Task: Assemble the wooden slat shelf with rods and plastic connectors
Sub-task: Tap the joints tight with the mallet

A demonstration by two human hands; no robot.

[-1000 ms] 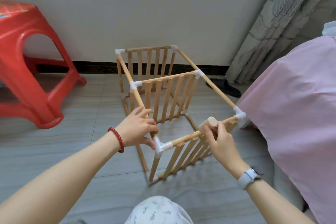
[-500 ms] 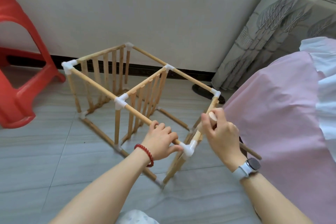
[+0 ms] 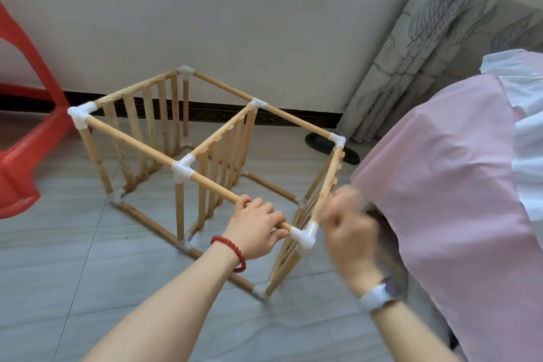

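Note:
The wooden slat shelf frame [image 3: 132, 141] stands on the tiled floor, three slat panels joined by rods and white plastic connectors. My left hand [image 3: 258, 226] grips the near top rod just left of the near corner connector [image 3: 305, 236]. My right hand [image 3: 349, 220] is motion-blurred, with curled fingers, right beside the top rail of the nearest slat panel [image 3: 326, 185]. It seems to hold the wooden mallet's handle, though blur hides the mallet head. A middle connector [image 3: 183, 169] joins the centre panel to the rod.
A red plastic stool [image 3: 26, 156] stands at the left. A bed with a pink cover [image 3: 455, 185] lies close on the right, with a grey curtain [image 3: 440, 38] behind it. A dark slipper [image 3: 332, 145] lies by the wall beyond the frame.
The frame now appears turned, its long side running to the far left. My left hand keeps its grip on the rod. My right hand has dropped slightly beside the near panel and is blurred in motion.

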